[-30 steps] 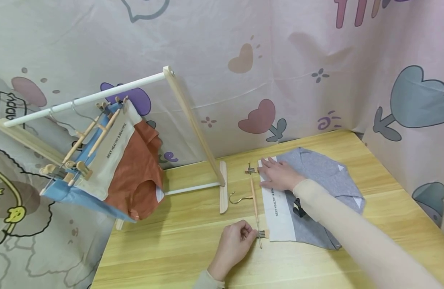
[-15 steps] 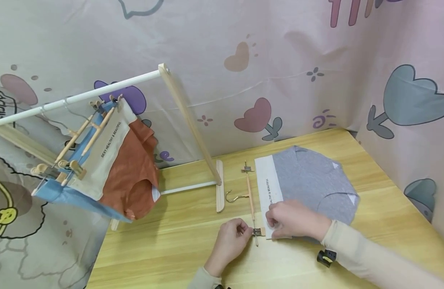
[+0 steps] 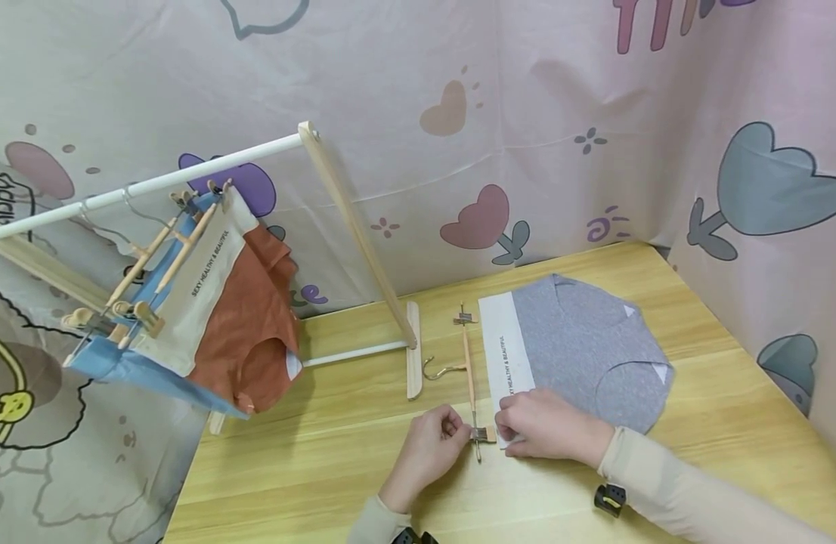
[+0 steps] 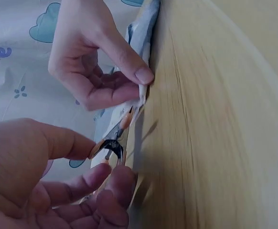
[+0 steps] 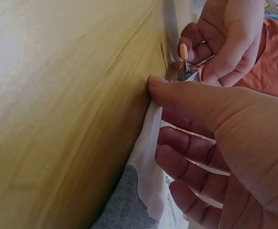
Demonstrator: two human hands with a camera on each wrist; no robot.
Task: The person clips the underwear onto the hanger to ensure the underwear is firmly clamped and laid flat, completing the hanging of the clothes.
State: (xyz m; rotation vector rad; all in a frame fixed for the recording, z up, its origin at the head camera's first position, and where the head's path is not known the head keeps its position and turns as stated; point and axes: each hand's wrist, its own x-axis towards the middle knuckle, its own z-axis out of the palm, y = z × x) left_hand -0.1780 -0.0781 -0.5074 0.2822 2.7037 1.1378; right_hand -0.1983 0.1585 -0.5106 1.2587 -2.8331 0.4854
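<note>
A pair of grey briefs [image 3: 581,332] with a white printed waistband [image 3: 500,325] lies flat on the table. Beside the waistband is a small wooden clip hanger [image 3: 469,363], its metal hook pointing left. My left hand [image 3: 428,453] pinches the hanger's near clip [image 4: 112,145] between thumb and fingers; in the left wrist view the clip's tip is right at the cloth. My right hand [image 3: 554,427] pinches the near corner of the waistband, thumb along its edge in the right wrist view. The hanger's far clip [image 3: 464,318] stands beside the waistband's far end, untouched by either hand.
A rack with a white rail [image 3: 207,170] and wooden legs stands at the left. From it hang rust-coloured briefs [image 3: 248,325] and a blue garment [image 3: 139,366] on clip hangers. A printed curtain [image 3: 404,68] backs the wooden table [image 3: 289,483].
My right hand has come from the waistband's far end to its near corner and taken hold of it. My left hand has stayed at the near clip.
</note>
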